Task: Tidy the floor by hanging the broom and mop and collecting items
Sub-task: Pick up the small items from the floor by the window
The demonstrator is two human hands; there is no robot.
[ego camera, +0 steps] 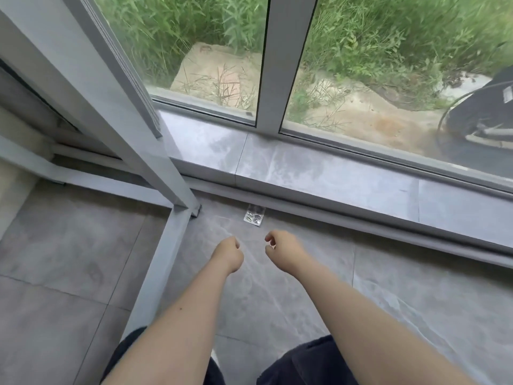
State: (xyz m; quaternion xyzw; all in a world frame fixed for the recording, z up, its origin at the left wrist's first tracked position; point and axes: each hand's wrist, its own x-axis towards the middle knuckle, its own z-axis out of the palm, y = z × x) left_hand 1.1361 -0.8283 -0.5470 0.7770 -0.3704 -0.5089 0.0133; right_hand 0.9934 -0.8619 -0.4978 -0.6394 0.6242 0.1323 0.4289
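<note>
Grey tiled floor (277,287), blister pack (254,215) at centre against sill (305,173). Left hand (228,252) and right hand (280,250) loosely curled, empty. Best pinched by 1 edge.

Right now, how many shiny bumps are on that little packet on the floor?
4 show on the blister packet, two nearer the window ledge, two nearer the hands. It is small, so more may be hidden.

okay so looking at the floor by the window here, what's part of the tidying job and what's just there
Part of the job:
- blister pack, lying on the floor tiles against the sill step
- left hand and right hand, both empty, fingers loosely curled, short of the pack

Just there:
- window sill
- grey frame post
- grass outside the glass

No broom or mop in view.
</note>
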